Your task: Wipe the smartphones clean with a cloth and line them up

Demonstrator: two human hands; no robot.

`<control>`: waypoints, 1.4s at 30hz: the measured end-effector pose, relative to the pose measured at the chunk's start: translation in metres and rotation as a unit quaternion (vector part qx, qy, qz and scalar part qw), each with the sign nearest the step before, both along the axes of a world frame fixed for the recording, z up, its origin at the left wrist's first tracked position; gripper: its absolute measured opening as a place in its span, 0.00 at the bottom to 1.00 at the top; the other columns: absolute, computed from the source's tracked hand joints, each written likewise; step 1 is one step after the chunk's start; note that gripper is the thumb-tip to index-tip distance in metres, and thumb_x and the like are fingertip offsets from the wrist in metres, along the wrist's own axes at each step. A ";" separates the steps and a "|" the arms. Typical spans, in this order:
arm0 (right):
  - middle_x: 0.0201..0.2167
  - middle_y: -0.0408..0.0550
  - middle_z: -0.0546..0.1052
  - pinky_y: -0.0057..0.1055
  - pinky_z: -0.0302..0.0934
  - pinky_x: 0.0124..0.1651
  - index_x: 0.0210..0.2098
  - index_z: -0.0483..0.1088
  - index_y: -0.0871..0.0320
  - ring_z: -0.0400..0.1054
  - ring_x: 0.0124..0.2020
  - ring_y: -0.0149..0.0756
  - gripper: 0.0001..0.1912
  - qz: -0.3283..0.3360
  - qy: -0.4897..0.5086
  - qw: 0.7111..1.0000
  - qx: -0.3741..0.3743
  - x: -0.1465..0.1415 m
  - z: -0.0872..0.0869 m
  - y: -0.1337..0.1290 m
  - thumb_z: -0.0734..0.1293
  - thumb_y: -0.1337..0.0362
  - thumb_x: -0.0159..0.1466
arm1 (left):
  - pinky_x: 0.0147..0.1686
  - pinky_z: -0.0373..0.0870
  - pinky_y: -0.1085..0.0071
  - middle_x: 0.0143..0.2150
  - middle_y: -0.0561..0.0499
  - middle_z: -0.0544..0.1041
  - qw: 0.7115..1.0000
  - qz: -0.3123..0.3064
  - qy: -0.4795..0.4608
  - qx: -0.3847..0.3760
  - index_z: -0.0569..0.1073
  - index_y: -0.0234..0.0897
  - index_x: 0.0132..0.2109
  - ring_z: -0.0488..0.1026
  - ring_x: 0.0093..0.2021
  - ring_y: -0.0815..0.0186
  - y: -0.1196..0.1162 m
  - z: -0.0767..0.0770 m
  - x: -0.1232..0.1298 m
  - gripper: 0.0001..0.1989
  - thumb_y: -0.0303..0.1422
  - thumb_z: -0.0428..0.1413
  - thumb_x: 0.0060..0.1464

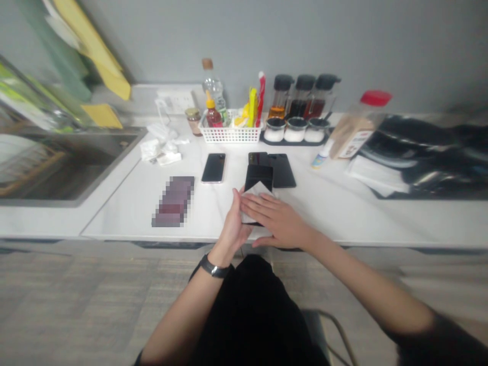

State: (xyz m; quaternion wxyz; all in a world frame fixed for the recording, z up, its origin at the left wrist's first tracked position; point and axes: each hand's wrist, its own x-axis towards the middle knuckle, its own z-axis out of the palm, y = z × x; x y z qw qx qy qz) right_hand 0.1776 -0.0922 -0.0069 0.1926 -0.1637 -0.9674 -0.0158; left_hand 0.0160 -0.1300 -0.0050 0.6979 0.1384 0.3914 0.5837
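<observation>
Two bare hands meet on a black glass-faced smartphone (258, 178) at the near edge of our white marble-look counter (122, 223). Our left hand (233, 226), a wristwatch (213, 269) at its wrist, stands on edge with fingers lightly curled, apparently bracing the phone's side against sliding, though we cannot tell whether it truly grips. Our right hand (278, 219) lies open and flat, fingers together, pressing a crumpled white cloth (256, 189) onto the slick glass. Just ahead of the hands lie two more dark phones (281, 170), with a single phone (213, 168) ahead of the left hand and soft white tissues (162, 150) farther left.
</observation>
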 end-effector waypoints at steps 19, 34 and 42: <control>0.78 0.59 0.61 0.52 0.48 0.81 0.82 0.39 0.60 0.55 0.80 0.47 0.53 0.025 -0.022 0.999 -0.005 0.018 0.000 -0.004 0.58 0.33 0.72 | 0.76 0.60 0.50 0.73 0.48 0.73 1.000 0.003 0.005 0.013 0.68 0.52 0.74 0.63 0.77 0.54 -0.003 0.007 -0.001 0.36 0.62 0.45 0.69; 0.80 0.61 0.56 0.52 0.46 0.82 0.79 0.47 0.68 0.49 0.82 0.50 0.56 -0.024 -0.037 0.999 0.012 0.006 0.003 -0.011 0.56 0.30 0.71 | 0.75 0.60 0.48 0.76 0.49 0.70 1.000 -0.001 0.018 -0.019 0.70 0.53 0.73 0.58 0.80 0.52 -0.003 0.007 -0.002 0.38 0.65 0.47 0.66; 0.80 0.64 0.56 0.61 0.54 0.78 0.81 0.40 0.63 0.53 0.80 0.55 0.52 -0.128 -0.016 0.991 0.031 0.040 0.016 0.026 0.58 0.34 0.73 | 0.74 0.63 0.55 0.71 0.44 0.76 0.995 -0.040 0.012 0.096 0.75 0.44 0.69 0.68 0.75 0.53 0.001 0.005 0.004 0.34 0.58 0.42 0.72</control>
